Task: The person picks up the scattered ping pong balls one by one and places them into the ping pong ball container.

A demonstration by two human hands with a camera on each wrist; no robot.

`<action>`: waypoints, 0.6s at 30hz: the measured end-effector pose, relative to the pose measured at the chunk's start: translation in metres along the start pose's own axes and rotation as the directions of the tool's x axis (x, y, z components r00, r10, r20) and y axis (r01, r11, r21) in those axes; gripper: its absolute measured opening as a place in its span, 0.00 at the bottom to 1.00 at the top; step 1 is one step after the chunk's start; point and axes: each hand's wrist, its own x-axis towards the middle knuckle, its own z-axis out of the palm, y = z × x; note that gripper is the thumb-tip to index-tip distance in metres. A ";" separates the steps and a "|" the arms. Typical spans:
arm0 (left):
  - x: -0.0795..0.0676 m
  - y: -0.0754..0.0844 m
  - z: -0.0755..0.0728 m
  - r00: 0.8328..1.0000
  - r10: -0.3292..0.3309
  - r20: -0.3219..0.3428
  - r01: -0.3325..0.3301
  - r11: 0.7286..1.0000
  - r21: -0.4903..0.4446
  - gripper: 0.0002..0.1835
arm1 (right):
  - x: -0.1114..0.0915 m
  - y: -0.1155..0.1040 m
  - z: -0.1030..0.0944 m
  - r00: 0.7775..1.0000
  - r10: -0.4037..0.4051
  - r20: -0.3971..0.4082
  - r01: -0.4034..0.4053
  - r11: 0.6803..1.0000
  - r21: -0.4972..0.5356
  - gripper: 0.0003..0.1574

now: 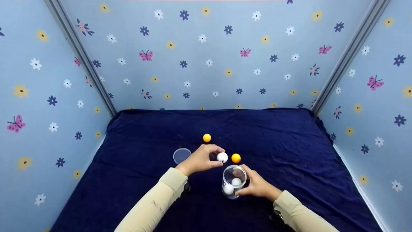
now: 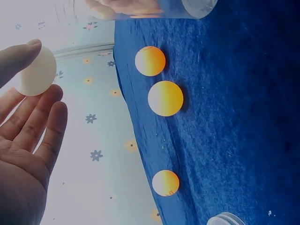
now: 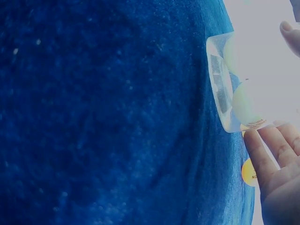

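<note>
My left hand (image 1: 202,158) pinches a white ping-pong ball (image 1: 222,157) between thumb and fingertips, just up and left of a clear plastic jar (image 1: 226,175). In the left wrist view the pinched white ball (image 2: 38,72) shows well above the cloth. The right hand (image 1: 259,185) grips the jar from its right side, its thumb in front and fingers behind. Two white balls (image 1: 236,181) lie inside the jar, whose mouth is uncovered. Held by the right hand, the jar (image 3: 218,82) appears tilted sideways in the right wrist view, its upper part washed out by glare.
Beyond the jar sits an orange ball (image 1: 236,158), with another orange ball (image 1: 207,138) farther back. The left wrist view shows a third orange ball (image 2: 165,183). A clear round lid (image 1: 181,155) lies beside the left wrist. Dark blue cloth (image 1: 145,135) covers the table between patterned walls.
</note>
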 end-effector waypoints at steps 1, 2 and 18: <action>0.000 0.001 0.000 1.000 0.003 0.001 -0.003 1.000 -0.002 0.22 | 0.000 0.000 0.000 1.000 -0.001 0.000 0.001 1.000 -0.001 0.50; 0.000 0.001 0.000 1.000 0.004 0.003 -0.004 1.000 -0.004 0.23 | 0.000 0.000 0.000 1.000 -0.001 0.000 0.001 1.000 -0.003 0.50; 0.001 0.009 0.005 0.996 0.087 -0.005 -0.087 0.996 0.000 0.21 | -0.001 -0.001 0.000 1.000 0.001 0.005 -0.001 1.000 -0.002 0.52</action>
